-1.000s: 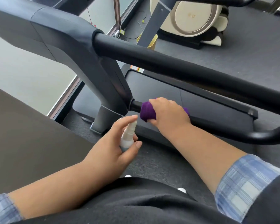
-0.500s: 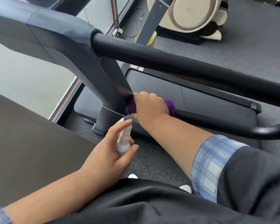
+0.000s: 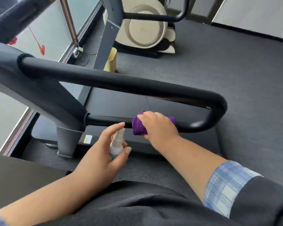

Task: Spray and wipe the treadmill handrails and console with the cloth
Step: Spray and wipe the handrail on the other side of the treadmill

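Observation:
A black looped handrail runs from the treadmill's grey upright out to the right and curves back as a thinner lower bar. My right hand grips a purple cloth wrapped round the lower bar, about midway along it. My left hand holds a small white spray bottle just below and left of the cloth, index finger over the nozzle. The console is out of view apart from a dark blurred edge at the top left.
The treadmill deck lies under the rail. Behind it stand a cream elliptical machine and a yellow bin. A window wall with a floor socket and cables runs along the left. Grey carpet spreads to the right.
My right hand slid the cloth left to the upright, then back right along the lower bar. The view swung up and right. My left hand kept the bottle close by.

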